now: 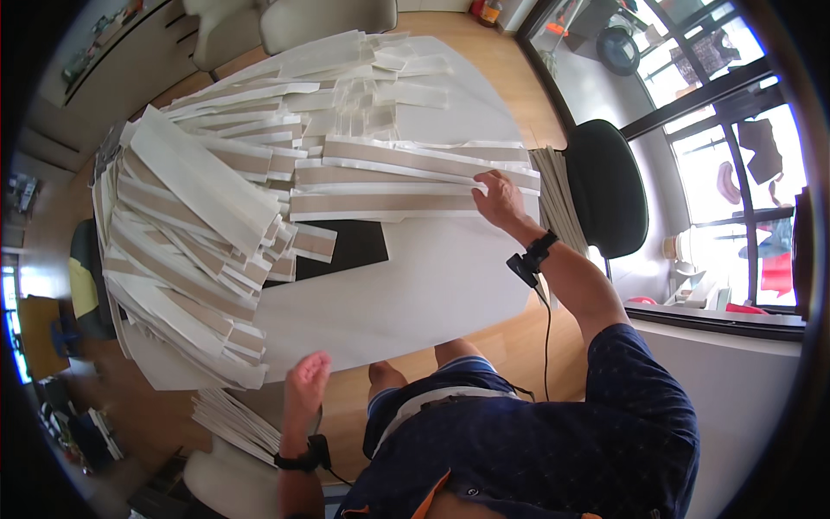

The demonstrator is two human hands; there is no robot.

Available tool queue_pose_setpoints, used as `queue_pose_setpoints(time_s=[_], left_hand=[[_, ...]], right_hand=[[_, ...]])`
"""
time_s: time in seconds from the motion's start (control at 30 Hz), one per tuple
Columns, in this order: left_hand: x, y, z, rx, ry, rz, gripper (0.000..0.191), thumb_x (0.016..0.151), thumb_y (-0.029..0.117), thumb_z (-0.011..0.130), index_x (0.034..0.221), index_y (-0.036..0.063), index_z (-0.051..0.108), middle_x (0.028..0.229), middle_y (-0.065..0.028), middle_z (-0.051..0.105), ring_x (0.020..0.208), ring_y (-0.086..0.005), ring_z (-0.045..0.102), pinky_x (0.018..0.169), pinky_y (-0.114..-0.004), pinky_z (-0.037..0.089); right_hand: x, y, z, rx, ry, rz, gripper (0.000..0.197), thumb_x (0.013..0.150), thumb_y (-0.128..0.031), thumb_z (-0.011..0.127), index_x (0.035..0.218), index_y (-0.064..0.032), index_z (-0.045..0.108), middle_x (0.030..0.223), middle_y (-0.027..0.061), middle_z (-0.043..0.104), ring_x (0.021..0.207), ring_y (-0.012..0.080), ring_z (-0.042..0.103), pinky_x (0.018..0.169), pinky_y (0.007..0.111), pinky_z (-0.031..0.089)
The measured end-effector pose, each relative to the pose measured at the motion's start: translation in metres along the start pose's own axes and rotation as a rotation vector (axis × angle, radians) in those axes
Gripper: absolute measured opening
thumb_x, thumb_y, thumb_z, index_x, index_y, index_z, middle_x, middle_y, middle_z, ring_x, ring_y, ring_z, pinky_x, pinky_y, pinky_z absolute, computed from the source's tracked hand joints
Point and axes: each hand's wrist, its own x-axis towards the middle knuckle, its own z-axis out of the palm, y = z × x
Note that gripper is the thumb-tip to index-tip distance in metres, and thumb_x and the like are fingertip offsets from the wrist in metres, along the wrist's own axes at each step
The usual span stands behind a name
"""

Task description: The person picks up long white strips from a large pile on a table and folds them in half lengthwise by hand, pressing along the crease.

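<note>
Long flat strips, beige with white edges, lie in a large overlapping heap (194, 194) over the left part of a white-covered table (415, 285). Several more strips (389, 194) lie side by side towards the right edge. My right hand (500, 198) rests on the right ends of these, fingers bent and apart; whether it pinches one cannot be told. My left hand (308, 376) is at the table's near edge, fingers curled together, with no strip seen in it. A dark flat rectangle (353, 243) shows partly beneath the strips. Both wrists wear black strapped devices with cables.
A dark-backed chair (606, 188) stands at the right, with a bundle of slender strips (559, 194) beside it. Another bundle of thin strips (233, 422) lies below the table's near left edge, by a pale chair (227, 483). Two pale chairs stand beyond the far edge.
</note>
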Motion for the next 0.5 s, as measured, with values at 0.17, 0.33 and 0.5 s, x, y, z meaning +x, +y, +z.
queue_pose_setpoints(time_s=[0.17,0.33,0.5], left_hand=[[0.062,0.061,0.001,0.038,0.05,0.096,0.029,0.101,0.011,0.064,0.124,-0.0067,0.064,0.114,-0.0102,0.07,0.108,-0.0139,0.065,0.096,-0.028,0.05],[0.098,0.1,0.021,0.118,-0.01,0.195,0.034,0.101,0.019,0.064,0.129,-0.0002,0.065,0.112,-0.0049,0.07,0.102,-0.012,0.064,0.088,-0.026,0.05],[0.128,0.111,0.034,0.095,-0.015,0.202,0.039,0.101,0.024,0.065,0.134,0.0026,0.063,0.118,-0.0073,0.071,0.102,-0.0139,0.066,0.084,-0.03,0.055]], right_hand=[[0.022,0.047,-0.014,-0.224,0.068,-0.036,0.052,0.086,-0.021,0.075,0.135,-0.0118,0.061,0.147,0.0156,0.052,0.138,0.0366,0.047,0.109,0.049,0.045],[0.043,0.069,-0.038,-0.179,-0.127,0.263,0.075,0.082,-0.039,0.076,0.144,-0.0067,0.051,0.158,0.0208,0.037,0.144,0.0386,0.04,0.113,0.048,0.042],[0.042,0.125,-0.047,-0.068,-0.027,0.588,0.061,0.08,-0.038,0.079,0.128,-0.0032,0.065,0.125,0.0209,0.068,0.113,0.0309,0.067,0.097,0.041,0.054]])
